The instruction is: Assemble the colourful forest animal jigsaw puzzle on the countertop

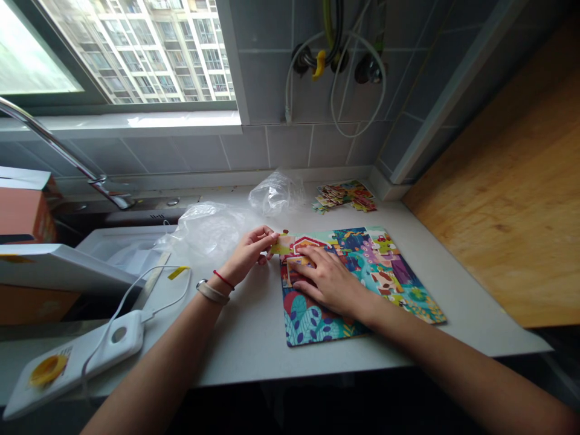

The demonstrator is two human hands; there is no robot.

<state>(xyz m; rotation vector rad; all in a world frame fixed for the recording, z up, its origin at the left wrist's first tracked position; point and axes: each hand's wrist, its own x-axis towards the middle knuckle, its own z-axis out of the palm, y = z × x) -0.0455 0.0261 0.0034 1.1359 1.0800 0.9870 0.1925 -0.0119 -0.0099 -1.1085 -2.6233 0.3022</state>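
Note:
A colourful jigsaw puzzle [362, 266] lies flat on the pale counter, its pieces joined into one picture. At its upper left corner my left hand [256, 244] pinches a yellow-green puzzle piece [284, 244] between thumb and fingers. The piece sits at the puzzle's edge; I cannot tell whether it is locked in. My right hand [328, 278] lies palm down on the left half of the puzzle, fingers stretched out and hiding part of the picture. Behind the puzzle is a heap of loose puzzle pieces [342, 196].
Crumpled clear plastic bags [208, 226] lie left of the puzzle. A white power strip [77, 362] with its cable rests at the front left, below a sink with a chrome faucet [58, 148]. A wooden panel [507, 199] stands on the right. Cables [335, 60] hang on the tiled wall.

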